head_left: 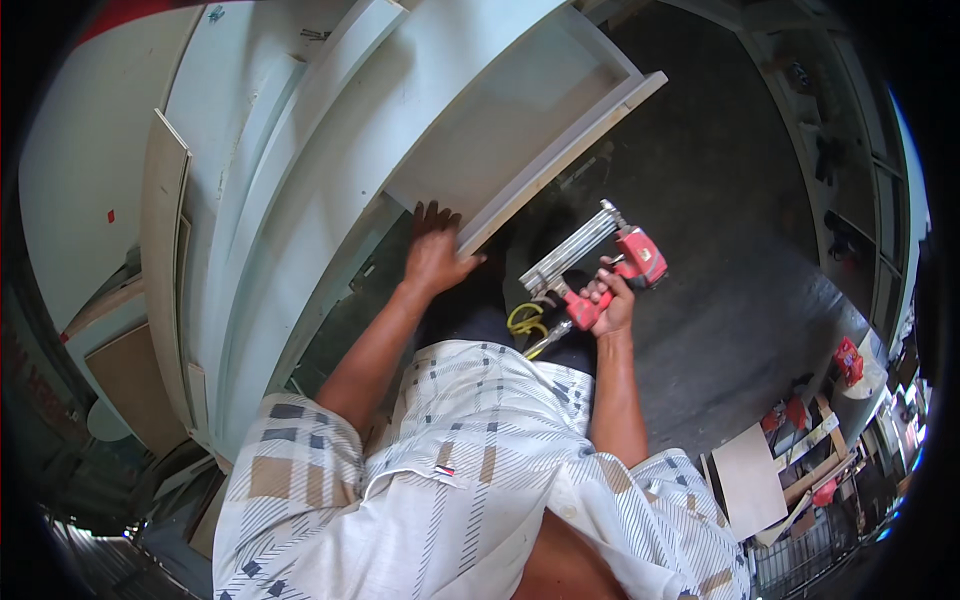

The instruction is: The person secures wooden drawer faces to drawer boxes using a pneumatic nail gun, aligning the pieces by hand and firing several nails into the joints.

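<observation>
A red and silver nail gun is in my right hand, its fingers wrapped round the red handle. A coiled yellow air hose hangs from the handle's lower end. The gun is held apart from the wood, over the dark floor. My left hand grips the near end of a pale wooden drawer, fingers over its edge and thumb toward the front panel. The drawer sticks out from a long white cabinet.
Thin wooden boards lean at the left beside the white panels. A shelving frame stands across the dark floor on the right. At the lower right are a loose board, wood scraps and a wire basket.
</observation>
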The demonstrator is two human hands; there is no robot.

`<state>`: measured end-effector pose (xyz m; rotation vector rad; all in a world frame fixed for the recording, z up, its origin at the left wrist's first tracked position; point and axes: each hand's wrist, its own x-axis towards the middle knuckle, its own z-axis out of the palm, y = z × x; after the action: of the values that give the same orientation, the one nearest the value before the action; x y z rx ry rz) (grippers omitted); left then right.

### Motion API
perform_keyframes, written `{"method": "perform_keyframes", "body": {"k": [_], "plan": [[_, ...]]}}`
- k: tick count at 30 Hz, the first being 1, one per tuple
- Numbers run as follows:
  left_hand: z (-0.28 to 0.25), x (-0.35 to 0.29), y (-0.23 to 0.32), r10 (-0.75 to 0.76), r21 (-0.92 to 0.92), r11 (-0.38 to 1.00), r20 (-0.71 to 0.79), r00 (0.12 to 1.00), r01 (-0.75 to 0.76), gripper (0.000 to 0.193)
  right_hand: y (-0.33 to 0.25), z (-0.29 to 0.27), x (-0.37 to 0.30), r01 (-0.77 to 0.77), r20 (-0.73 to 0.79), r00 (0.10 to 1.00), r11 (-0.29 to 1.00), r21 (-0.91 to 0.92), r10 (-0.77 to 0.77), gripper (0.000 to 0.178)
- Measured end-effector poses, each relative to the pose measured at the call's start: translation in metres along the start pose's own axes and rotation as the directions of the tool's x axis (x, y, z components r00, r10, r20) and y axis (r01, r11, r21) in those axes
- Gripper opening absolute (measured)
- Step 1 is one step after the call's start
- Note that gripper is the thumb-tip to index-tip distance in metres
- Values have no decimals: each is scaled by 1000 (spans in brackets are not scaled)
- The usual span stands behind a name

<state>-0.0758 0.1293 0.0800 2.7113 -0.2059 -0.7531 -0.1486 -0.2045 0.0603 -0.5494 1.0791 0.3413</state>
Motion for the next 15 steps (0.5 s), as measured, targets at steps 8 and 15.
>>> {"method": "perform_keyframes", "body": {"k": [8,15], "plan": [[-4,-20,-39,225,156,962,27,974,-226,88,123,-19,-45,-148,104,982,983,-112,160,34],[9,-9,-28,356,101,933,-98,929,-347,72,160,-23,-49,-196,147,966,973,-125,214,36]]}}
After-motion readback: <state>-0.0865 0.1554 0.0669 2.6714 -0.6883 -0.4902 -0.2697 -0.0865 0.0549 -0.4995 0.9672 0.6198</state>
